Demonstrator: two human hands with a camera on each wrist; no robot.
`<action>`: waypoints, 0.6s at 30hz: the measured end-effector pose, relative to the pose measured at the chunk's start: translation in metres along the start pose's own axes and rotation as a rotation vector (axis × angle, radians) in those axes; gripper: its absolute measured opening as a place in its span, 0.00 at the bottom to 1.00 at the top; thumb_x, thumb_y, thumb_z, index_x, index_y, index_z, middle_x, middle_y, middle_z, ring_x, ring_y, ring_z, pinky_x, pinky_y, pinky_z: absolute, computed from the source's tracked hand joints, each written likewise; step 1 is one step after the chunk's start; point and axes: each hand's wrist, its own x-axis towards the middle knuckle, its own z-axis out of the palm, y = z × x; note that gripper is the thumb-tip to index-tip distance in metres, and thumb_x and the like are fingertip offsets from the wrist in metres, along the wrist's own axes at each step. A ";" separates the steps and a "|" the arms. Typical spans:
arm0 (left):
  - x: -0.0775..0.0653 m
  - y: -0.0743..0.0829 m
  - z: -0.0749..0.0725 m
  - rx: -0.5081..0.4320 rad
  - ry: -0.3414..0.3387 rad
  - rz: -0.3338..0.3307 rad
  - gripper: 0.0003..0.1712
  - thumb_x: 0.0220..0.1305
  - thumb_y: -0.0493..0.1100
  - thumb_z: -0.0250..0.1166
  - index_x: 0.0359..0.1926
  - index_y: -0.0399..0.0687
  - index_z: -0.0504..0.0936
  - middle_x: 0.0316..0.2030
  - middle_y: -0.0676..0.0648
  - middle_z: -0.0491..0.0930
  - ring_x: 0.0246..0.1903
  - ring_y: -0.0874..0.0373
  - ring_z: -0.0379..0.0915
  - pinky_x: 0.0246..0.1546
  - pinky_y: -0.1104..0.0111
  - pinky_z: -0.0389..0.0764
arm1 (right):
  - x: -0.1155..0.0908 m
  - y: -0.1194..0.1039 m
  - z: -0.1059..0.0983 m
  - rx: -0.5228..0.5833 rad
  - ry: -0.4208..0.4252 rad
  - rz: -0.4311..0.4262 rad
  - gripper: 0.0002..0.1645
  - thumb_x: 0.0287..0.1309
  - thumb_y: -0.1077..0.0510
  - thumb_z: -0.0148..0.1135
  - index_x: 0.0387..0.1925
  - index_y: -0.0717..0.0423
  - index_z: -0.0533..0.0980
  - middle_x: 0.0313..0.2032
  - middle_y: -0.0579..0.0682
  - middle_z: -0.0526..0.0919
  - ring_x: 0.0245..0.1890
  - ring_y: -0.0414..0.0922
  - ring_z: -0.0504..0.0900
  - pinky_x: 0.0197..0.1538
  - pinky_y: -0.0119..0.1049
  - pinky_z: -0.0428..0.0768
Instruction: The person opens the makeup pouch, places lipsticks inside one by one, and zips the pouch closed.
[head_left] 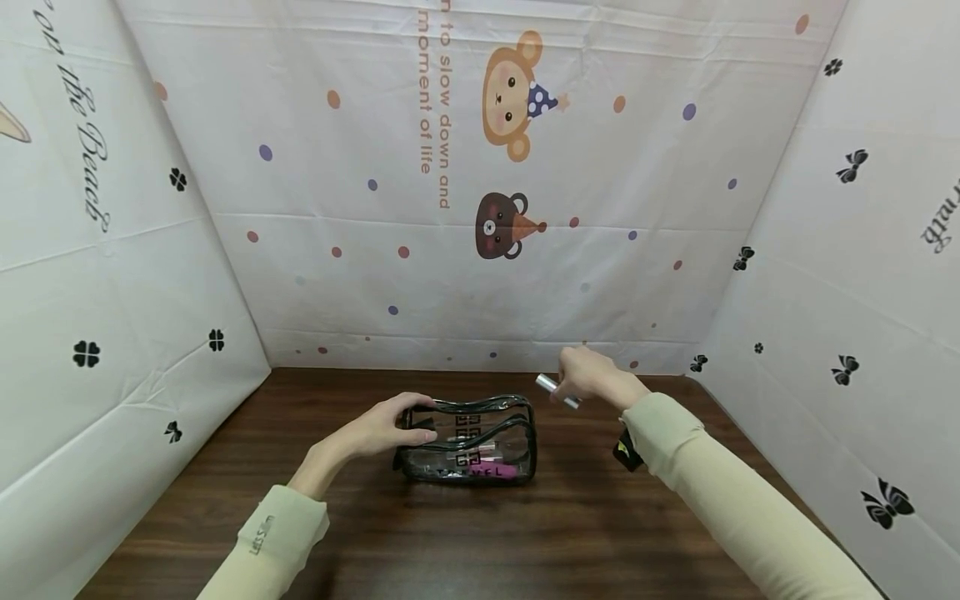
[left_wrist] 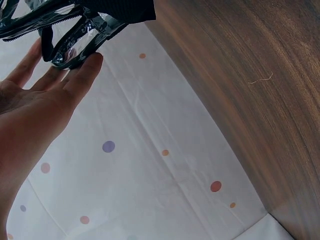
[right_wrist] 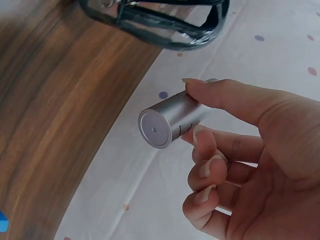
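Observation:
A clear toiletry pouch (head_left: 524, 454) with black trim stands on the wooden table, its zipped top apart. Through its front I make out a pink item (head_left: 495, 471) and something silvery. My left hand (head_left: 386, 427) holds the pouch's left end, thumb in front and fingers behind; the left wrist view shows those fingers against the black-edged rim (left_wrist: 75, 62). To the right of the pouch and above the table, my right hand (head_left: 588, 373) pinches a silver cylindrical tube (right_wrist: 175, 117) between thumb and fingers. The tube's round flat end faces the right wrist camera.
A small black item with a yellow mark (head_left: 627, 451) lies on the table (head_left: 480, 542), partly behind the right sleeve. A blue corner of something (right_wrist: 3, 222) shows at the edge of the right wrist view. White printed sheets (head_left: 420, 283) wall the table at the back and both sides.

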 end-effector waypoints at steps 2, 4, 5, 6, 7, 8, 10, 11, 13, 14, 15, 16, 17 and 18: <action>0.000 0.000 0.000 -0.001 0.000 -0.001 0.36 0.60 0.63 0.64 0.66 0.58 0.68 0.69 0.47 0.63 0.70 0.44 0.58 0.63 0.44 0.66 | 0.000 -0.005 -0.002 0.006 -0.001 -0.010 0.16 0.46 0.50 0.75 0.15 0.53 0.79 0.17 0.48 0.83 0.15 0.38 0.72 0.19 0.30 0.67; 0.000 0.000 0.000 0.000 0.000 -0.004 0.36 0.60 0.63 0.64 0.66 0.59 0.69 0.69 0.47 0.63 0.70 0.45 0.58 0.63 0.44 0.66 | 0.000 -0.010 -0.004 0.007 0.004 -0.023 0.16 0.46 0.50 0.75 0.15 0.54 0.79 0.17 0.48 0.83 0.15 0.38 0.72 0.19 0.30 0.66; 0.000 -0.001 0.000 0.000 0.001 -0.004 0.36 0.60 0.63 0.64 0.66 0.59 0.69 0.69 0.47 0.63 0.70 0.45 0.58 0.63 0.44 0.66 | 0.000 -0.012 -0.005 0.004 0.006 -0.028 0.17 0.46 0.50 0.75 0.15 0.54 0.79 0.17 0.49 0.82 0.15 0.38 0.71 0.18 0.30 0.66; 0.001 -0.001 0.000 0.001 0.001 -0.005 0.36 0.60 0.63 0.64 0.66 0.59 0.69 0.69 0.47 0.63 0.69 0.45 0.59 0.63 0.44 0.66 | 0.001 -0.014 -0.005 -0.001 0.007 -0.031 0.17 0.46 0.50 0.75 0.15 0.54 0.79 0.17 0.48 0.82 0.15 0.38 0.71 0.18 0.30 0.66; 0.001 -0.001 0.000 0.001 0.001 -0.005 0.36 0.60 0.63 0.64 0.66 0.59 0.69 0.69 0.47 0.63 0.69 0.45 0.59 0.63 0.45 0.67 | 0.001 -0.016 -0.006 -0.005 0.009 -0.034 0.17 0.46 0.50 0.75 0.14 0.53 0.78 0.16 0.48 0.82 0.15 0.38 0.71 0.18 0.30 0.65; 0.001 -0.001 0.000 0.001 0.001 -0.005 0.36 0.60 0.63 0.64 0.66 0.59 0.69 0.69 0.48 0.63 0.69 0.45 0.59 0.63 0.45 0.67 | 0.002 -0.018 -0.006 -0.009 0.010 -0.037 0.17 0.46 0.50 0.75 0.14 0.53 0.78 0.16 0.48 0.82 0.15 0.38 0.71 0.18 0.30 0.65; 0.001 -0.002 0.000 0.002 0.003 -0.003 0.36 0.60 0.63 0.64 0.66 0.59 0.69 0.69 0.48 0.63 0.69 0.45 0.59 0.63 0.45 0.67 | 0.004 -0.022 -0.006 -0.011 0.009 -0.046 0.17 0.46 0.50 0.75 0.14 0.53 0.78 0.16 0.48 0.82 0.14 0.38 0.71 0.18 0.29 0.65; 0.001 -0.002 0.000 0.001 0.003 -0.002 0.36 0.60 0.63 0.64 0.66 0.59 0.69 0.69 0.48 0.64 0.69 0.45 0.59 0.63 0.45 0.67 | 0.004 -0.024 -0.007 -0.012 0.008 -0.050 0.17 0.46 0.50 0.75 0.14 0.53 0.78 0.16 0.47 0.82 0.14 0.38 0.72 0.18 0.29 0.65; 0.001 -0.002 0.000 0.001 0.002 -0.001 0.36 0.60 0.63 0.64 0.66 0.59 0.69 0.69 0.48 0.64 0.69 0.45 0.59 0.63 0.45 0.67 | 0.006 -0.028 -0.007 -0.014 0.004 -0.056 0.17 0.46 0.51 0.75 0.14 0.53 0.78 0.16 0.47 0.81 0.15 0.38 0.72 0.18 0.28 0.65; 0.001 -0.002 0.000 0.000 0.001 0.000 0.36 0.60 0.63 0.64 0.67 0.59 0.68 0.69 0.47 0.64 0.69 0.45 0.60 0.63 0.45 0.67 | 0.007 -0.030 -0.006 -0.012 0.001 -0.060 0.17 0.46 0.51 0.75 0.14 0.53 0.78 0.16 0.47 0.81 0.14 0.38 0.71 0.18 0.28 0.65; 0.002 -0.002 0.000 0.001 0.001 0.001 0.36 0.60 0.63 0.64 0.67 0.59 0.68 0.69 0.47 0.63 0.69 0.45 0.59 0.63 0.45 0.67 | 0.008 -0.032 -0.007 -0.013 0.000 -0.065 0.17 0.47 0.51 0.75 0.14 0.53 0.78 0.16 0.47 0.81 0.14 0.38 0.71 0.18 0.28 0.64; 0.002 -0.002 0.000 0.001 0.000 0.000 0.36 0.60 0.63 0.64 0.67 0.59 0.68 0.69 0.47 0.63 0.69 0.45 0.59 0.63 0.45 0.67 | 0.008 -0.034 -0.007 -0.013 -0.001 -0.069 0.17 0.47 0.51 0.74 0.14 0.53 0.77 0.16 0.47 0.81 0.14 0.37 0.70 0.17 0.28 0.64; 0.002 -0.002 0.000 0.000 -0.001 -0.001 0.36 0.60 0.63 0.64 0.67 0.59 0.68 0.69 0.47 0.63 0.69 0.45 0.59 0.63 0.45 0.67 | 0.009 -0.036 -0.007 -0.012 -0.003 -0.072 0.17 0.48 0.52 0.74 0.14 0.53 0.77 0.16 0.47 0.81 0.14 0.37 0.70 0.17 0.28 0.63; 0.002 -0.002 0.000 -0.001 -0.002 -0.001 0.36 0.60 0.63 0.64 0.67 0.59 0.68 0.69 0.47 0.63 0.69 0.45 0.59 0.63 0.45 0.67 | 0.009 -0.038 -0.007 -0.012 -0.004 -0.080 0.16 0.48 0.52 0.73 0.14 0.53 0.77 0.16 0.48 0.81 0.14 0.37 0.69 0.17 0.28 0.63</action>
